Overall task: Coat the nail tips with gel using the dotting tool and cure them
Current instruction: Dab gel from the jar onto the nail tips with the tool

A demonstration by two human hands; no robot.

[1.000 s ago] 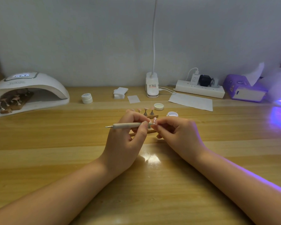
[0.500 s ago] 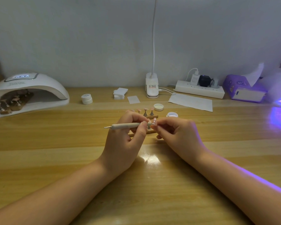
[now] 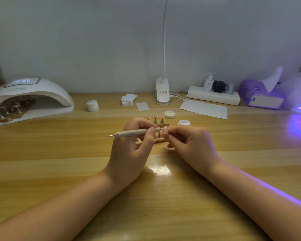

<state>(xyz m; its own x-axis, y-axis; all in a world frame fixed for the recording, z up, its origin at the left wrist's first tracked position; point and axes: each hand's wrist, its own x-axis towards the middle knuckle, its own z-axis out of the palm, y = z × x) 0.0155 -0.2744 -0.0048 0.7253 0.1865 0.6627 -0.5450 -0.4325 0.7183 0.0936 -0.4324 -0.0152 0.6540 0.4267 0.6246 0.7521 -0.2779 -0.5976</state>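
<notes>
Nail tip point(image 3: 164, 131) is sitting pinched in the right hand point(image 3: 189, 145) above the wooden surface point(image 3: 59, 153), its face carrying white dots. Left hand point(image 3: 132, 150) is gripping the dotting tool point(image 3: 134, 132), whose working end is touching the tip.

No text reads clearly. White nail lamp point(image 3: 30, 96) at left: lit display on top shows bright characters, blurred, unreadable; faint grey brand line under it, also illegible. Desk lamp clip base point(image 3: 162, 93): sticker with red and dark print, too small to read. Small white gel jar point(image 3: 92, 105): round lid label with print, unreadable. White charger point(image 3: 208, 85) plugged in the power strip point(image 3: 213, 96): dark small print on its face, illegible. Purple tissue box point(image 3: 261, 97): pattern marks only, no legible words.
</notes>
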